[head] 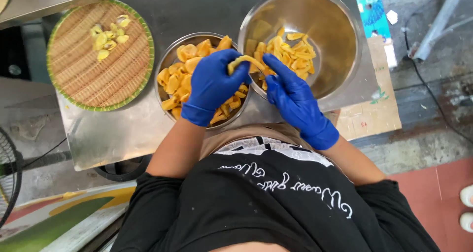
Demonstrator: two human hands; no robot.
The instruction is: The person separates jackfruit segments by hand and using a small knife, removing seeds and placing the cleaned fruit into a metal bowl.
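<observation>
A yellow fruit strip [245,61] sits between the two metal bowls, above their touching rims. The left hand [213,84], blue-gloved, pinches its left end, grip pressed together. The right hand [290,94] touches its right end with fingers spread. A woven tray [74,79] of pale seeds [108,36] lies far left on the bench [123,134].
</observation>
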